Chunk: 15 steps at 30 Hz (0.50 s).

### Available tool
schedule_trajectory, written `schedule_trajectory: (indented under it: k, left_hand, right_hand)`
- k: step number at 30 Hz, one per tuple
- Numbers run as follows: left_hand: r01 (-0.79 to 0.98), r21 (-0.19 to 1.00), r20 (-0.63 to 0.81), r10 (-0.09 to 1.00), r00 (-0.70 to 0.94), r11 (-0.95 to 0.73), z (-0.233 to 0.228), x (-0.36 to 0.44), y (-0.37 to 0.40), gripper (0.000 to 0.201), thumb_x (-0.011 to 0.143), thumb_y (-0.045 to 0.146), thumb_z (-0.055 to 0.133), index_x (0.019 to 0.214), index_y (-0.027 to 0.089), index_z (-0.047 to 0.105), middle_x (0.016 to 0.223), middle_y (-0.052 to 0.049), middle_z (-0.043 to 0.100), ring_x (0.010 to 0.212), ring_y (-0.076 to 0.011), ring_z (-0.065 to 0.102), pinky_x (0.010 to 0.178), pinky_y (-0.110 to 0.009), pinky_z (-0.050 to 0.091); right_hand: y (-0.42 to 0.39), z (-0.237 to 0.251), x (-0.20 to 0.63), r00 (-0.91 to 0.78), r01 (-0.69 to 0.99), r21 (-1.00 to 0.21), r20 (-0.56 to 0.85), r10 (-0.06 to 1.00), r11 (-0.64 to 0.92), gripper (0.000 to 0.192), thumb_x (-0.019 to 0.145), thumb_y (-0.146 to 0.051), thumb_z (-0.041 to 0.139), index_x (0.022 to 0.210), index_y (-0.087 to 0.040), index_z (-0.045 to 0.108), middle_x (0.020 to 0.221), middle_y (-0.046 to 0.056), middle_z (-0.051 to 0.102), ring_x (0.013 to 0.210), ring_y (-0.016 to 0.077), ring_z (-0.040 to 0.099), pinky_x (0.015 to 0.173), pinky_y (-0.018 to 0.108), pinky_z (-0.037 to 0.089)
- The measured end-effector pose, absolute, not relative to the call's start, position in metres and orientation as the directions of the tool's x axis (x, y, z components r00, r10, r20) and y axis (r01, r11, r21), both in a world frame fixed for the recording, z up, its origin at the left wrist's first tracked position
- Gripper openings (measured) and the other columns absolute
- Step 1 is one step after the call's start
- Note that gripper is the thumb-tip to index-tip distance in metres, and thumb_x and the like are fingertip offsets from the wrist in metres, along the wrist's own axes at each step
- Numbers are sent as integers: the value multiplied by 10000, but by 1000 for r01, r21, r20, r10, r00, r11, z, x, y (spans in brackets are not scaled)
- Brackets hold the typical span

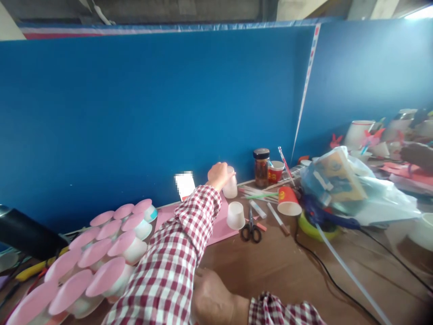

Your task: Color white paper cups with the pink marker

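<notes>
Many pink-topped cups [101,253] stood finished in rows at 8 o'clock on the table [287,271], judged the completed share of the work. The left hand [218,175] reached out to 12 o'clock and was closed around a small white cup [231,187] standing by the blue partition [152,113]. A second white cup [236,215] sat upside down at 1 o'clock beside the scissors [251,230], apparently not yet worked. The right hand [211,300] rested on the table at 6 o'clock; its grip could not be determined. A red cup [288,201] lay tipped, interior hidden. The dark jar [261,168] held brownish contents.
</notes>
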State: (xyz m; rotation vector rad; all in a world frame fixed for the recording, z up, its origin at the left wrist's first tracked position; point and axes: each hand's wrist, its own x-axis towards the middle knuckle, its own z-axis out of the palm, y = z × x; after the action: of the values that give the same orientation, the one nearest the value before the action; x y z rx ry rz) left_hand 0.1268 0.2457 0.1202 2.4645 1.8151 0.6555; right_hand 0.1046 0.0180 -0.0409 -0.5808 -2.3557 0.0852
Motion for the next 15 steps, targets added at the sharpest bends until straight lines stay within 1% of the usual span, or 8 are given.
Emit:
schedule_trajectory:
  k: [3,6,8,9,11,12,14,15]
  left_hand:
    - [911,250,276,926,258,-328,113,125,242,386,769,476,660,1005,171,673,1060,-143,675,1030,-279,623,827,-323,466]
    - [899,269,291,919,265,-345,116,122,234,548,736,538,676,1136,168,621,1163,-168,638,1076,-313,606,854,-361,465]
    - [885,292,337,905,259,-362,124,120,225,573,810,556,584,1228,165,561,1234,-178,600,1121,-314,582,887,-381,455]
    - [875,307,363,896,255,-374,129,118,219,551,864,545,509,1263,165,532,1256,-174,589,1140,-304,572,907,-385,447]
    - [854,344,415,879,235,-391,140,112,204,534,932,524,380,1317,164,473,1295,-160,565,1172,-269,552,940,-366,433]
    - [831,382,445,868,218,-404,145,107,194,535,950,516,332,1332,159,446,1305,-154,557,1157,-245,562,938,-349,438]
    - [623,611,532,836,132,-487,151,95,168,540,950,513,347,1320,130,438,1283,-172,562,1075,-229,603,919,-351,454]
    - [516,680,559,824,94,-520,152,87,152,551,948,519,348,1340,136,409,1303,-177,541,1067,-231,606,911,-364,461]
  right_hand:
    - [19,-40,105,-681,366,-216,600,419,905,120,834,-317,568,779,-218,527,735,43,637,669,184,585,652,298,509]
    - [17,-31,111,-701,377,-245,555,448,893,91,792,-270,581,846,-204,547,793,54,657,713,201,601,704,316,511]
    - [14,-22,117,-681,439,-293,507,528,849,139,772,-214,581,908,-196,563,813,54,664,715,203,604,692,304,503]
    - [13,-17,120,-679,458,-315,480,556,831,188,773,-189,578,961,-198,569,805,48,665,691,197,605,666,290,496]
    - [12,-8,125,-658,478,-374,447,606,795,292,779,-150,574,1067,-196,562,806,43,675,690,189,616,670,275,489]
    - [12,-5,127,-647,476,-408,438,625,779,327,780,-132,572,1100,-195,556,797,37,680,693,187,624,674,269,487]
    - [13,-2,129,-605,461,-475,450,657,750,349,761,-116,582,1101,-190,558,852,54,699,730,195,641,666,264,489]
    - [14,-2,131,-546,467,-508,478,688,723,349,772,-86,552,1103,-193,559,874,58,702,748,191,647,678,262,492]
